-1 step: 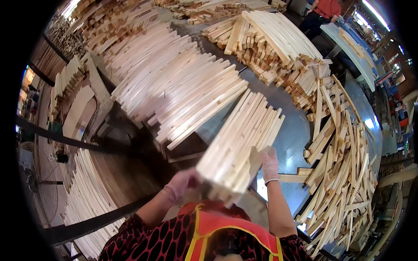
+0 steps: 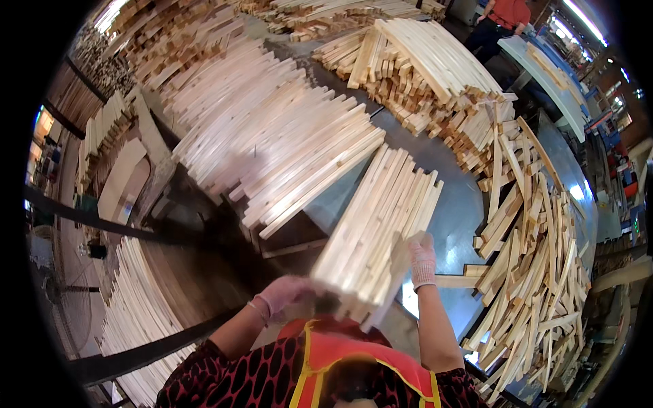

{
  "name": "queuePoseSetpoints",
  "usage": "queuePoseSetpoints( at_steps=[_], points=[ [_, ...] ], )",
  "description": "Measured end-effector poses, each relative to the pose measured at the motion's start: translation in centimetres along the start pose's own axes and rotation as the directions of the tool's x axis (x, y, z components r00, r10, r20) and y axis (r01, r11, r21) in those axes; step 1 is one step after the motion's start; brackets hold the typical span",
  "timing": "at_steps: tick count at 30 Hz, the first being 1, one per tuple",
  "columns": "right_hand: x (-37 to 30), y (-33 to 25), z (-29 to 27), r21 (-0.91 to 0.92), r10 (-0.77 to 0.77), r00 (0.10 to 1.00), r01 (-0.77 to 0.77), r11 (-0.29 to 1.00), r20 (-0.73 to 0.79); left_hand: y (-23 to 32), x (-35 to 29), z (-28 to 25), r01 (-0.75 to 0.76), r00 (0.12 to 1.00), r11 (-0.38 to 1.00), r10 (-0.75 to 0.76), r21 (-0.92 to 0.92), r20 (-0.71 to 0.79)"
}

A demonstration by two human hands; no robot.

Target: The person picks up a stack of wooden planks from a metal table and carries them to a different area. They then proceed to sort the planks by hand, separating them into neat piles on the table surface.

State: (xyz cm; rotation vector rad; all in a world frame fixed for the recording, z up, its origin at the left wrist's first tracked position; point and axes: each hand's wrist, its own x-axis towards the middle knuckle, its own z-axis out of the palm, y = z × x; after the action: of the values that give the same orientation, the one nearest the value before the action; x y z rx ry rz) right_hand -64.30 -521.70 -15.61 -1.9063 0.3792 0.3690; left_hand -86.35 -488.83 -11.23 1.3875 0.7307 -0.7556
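A bundle of pale wooden strips point(image 2: 374, 231) lies lengthwise before me, over the metal table, its near end blurred and close to my apron. My left hand point(image 2: 286, 294), in a pinkish knit glove, is closed at the bundle's near left corner; the fingertips are hidden by the wood. On the right side, my gloved right hand point(image 2: 422, 258) grips the bundle's long edge, its fingers against the outermost strips. The strips lie side by side in layers, with uneven far ends.
To the left, a wide layer of strips point(image 2: 272, 136) covers the table. A tall stack point(image 2: 435, 61) stands at the far right, and loose thin offcuts point(image 2: 530, 272) are heaped at my right. Dark bars point(image 2: 136, 340) cross at lower left. Another person point(image 2: 503, 20) stands far back.
The bundle's near end has shifted slightly right, and my left hand has moved slightly down. My right hand stays nearly in place.
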Motion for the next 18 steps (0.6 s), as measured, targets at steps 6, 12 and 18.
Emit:
queuePoseSetpoints(
  at_steps=[6, 12, 18],
  points=[
    [1.6, -0.7, -2.8, -0.107, -0.081, 0.997, 0.082, 0.991, 0.016, 11.6, 8.6, -0.4, -0.178, 0.814, 0.682, 0.507, 0.71, -0.283],
    [7.2, 2.7, -2.2, -0.669, -0.085, 0.969, 0.221, 0.71, 0.23, 18.2, 16.8, 7.9, -0.111, 0.755, 0.649, 0.548, 0.752, -0.362],
    [2.2, -5.4, -5.8, 0.094, 0.026, 0.993, -0.036, 0.995, 0.112, 22.6, 12.9, 10.4, -0.377, 0.767, 0.717, 0.597, 0.587, -0.237]
  ],
)
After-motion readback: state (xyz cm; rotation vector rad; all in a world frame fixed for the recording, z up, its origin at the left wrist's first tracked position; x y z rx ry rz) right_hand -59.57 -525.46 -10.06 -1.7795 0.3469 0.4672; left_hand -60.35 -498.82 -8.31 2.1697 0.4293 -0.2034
